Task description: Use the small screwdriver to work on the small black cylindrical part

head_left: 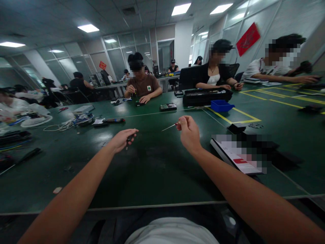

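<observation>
My right hand (189,134) is closed around the red handle of a thin screwdriver (170,127). Its metal shaft points left and slightly down, above the green tabletop (149,169). To the left, my left hand (121,140) holds a small dark object (130,137) in its curled fingers, too covered to identify. A gap separates the two hands, and the screwdriver's tip touches nothing I can see. Farther off, a hard drive (168,107) lies flat on the table beyond both hands.
A blue bin (221,105) stands before a long black casing (207,97). A white box (236,156) lies right of my forearm. Cables (82,119) and a dark-handled tool (114,120) lie left. Across the table, a person (143,83) handles a small dark part.
</observation>
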Motion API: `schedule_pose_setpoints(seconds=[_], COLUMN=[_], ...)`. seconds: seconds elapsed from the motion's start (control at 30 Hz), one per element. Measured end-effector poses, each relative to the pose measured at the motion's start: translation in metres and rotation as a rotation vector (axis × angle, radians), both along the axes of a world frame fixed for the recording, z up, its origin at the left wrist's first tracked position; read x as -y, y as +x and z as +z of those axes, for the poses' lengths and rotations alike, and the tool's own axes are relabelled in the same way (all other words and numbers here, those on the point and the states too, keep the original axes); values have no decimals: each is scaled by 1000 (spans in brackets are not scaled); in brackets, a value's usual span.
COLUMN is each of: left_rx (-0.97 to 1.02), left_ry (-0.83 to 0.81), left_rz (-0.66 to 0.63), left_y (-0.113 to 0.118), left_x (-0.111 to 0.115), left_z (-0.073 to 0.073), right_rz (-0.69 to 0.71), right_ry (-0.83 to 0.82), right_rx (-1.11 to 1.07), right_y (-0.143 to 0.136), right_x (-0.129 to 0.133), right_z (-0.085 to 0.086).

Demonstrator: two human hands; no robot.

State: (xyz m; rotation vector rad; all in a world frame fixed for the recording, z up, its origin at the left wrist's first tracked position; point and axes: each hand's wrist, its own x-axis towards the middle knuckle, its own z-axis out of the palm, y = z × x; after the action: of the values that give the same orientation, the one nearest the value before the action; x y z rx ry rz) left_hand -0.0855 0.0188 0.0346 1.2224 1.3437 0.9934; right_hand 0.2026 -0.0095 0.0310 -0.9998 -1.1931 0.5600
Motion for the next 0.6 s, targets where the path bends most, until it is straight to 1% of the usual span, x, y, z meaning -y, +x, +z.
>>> schedule_pose_setpoints(seconds=[0.1, 0.23, 0.4, 0.47, 0.53, 0.6], left_rx=[53, 86, 153, 178, 198, 196], left_ry=[15, 53, 79, 95, 122, 150], left_rz=[106, 299, 596, 705, 814, 908], left_y=[-35, -82, -140, -162, -184, -208], left_x=[1, 7, 22, 31, 39, 48], left_z=[3, 11, 27, 31, 32, 29], right_rz=[6, 15, 22, 21, 13, 7], right_ry=[-1, -4, -12, -12, -10, -11], right_rx=[7, 7, 5, 9, 7, 6], right_y=[0, 0, 0, 1, 1, 2], right_x=[-1, -2, -3, -4, -4, -5], right_z=[-2, -3, -3, -3, -3, -3])
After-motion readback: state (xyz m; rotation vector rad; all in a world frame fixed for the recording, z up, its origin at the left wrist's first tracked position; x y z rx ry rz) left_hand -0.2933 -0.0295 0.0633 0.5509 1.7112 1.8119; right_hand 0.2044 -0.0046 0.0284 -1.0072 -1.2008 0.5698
